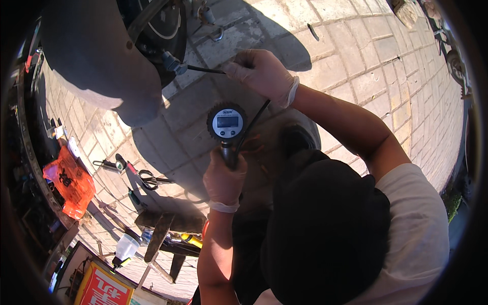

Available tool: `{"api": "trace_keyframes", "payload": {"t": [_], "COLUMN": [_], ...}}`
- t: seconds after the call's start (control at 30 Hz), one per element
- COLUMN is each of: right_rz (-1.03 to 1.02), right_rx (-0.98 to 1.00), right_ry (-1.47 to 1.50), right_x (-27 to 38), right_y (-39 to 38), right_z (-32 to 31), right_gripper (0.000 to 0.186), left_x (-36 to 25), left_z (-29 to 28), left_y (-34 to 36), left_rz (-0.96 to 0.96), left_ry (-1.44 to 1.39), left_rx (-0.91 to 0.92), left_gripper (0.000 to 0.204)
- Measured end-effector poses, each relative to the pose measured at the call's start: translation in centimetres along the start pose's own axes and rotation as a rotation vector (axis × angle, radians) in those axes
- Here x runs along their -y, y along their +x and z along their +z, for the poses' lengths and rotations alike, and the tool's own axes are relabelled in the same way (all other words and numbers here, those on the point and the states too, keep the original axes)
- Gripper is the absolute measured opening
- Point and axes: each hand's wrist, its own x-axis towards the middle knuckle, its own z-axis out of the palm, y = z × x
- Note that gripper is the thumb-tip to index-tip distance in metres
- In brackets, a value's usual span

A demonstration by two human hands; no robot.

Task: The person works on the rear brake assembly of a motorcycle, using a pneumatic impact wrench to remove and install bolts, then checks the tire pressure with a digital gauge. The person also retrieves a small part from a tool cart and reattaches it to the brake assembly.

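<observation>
A round digital tyre pressure gauge [227,123] with a dark screen faces up at the middle of the view. My left hand [223,182], in a thin pale glove, is closed around its handle. Higher up and to the right, my gloved right hand [264,73] pinches the black hose [206,69]. The hose runs left from my fingers to a metal chuck [174,62] beside a dark wheel [163,33]. Whether the chuck sits on a valve cannot be made out. A large grey fender [96,61] covers part of the wheel.
An orange plastic bag [73,180] lies at the left on the brick paving [351,46]. Near it are several hand tools and a coiled black cable [148,179]. A low wooden stool [160,236] and a white bottle [126,248] stand at the lower left.
</observation>
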Motion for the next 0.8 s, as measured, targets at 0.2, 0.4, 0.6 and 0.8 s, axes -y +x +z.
{"api": "trace_keyframes", "payload": {"t": [0.2,0.4,0.6,0.8], "right_rz": [-0.158,0.059,0.043,0.068], "right_rx": [-0.069,0.259,0.487,0.522], "right_ry": [-0.012,0.269,0.172,0.212], "right_x": [-1.3,-0.8,0.0,0.5], "right_y": [0.2,-0.8,-1.9,-1.6], "right_z": [-0.4,0.5,3.3,3.2], "right_gripper": [0.032,0.056,0.057,0.053], "left_x": [-0.1,-0.3,-0.7,-0.9], "left_z": [0.3,0.3,0.0,0.0], "left_y": [0.0,0.0,-0.2,-0.3], "left_rz": [0.035,0.029,0.012,0.015], "left_ry": [-0.022,-0.015,-0.013,-0.013], "left_rx": [-0.038,-0.018,0.049,0.033], "left_gripper": [0.03,0.031,0.036,0.035]}}
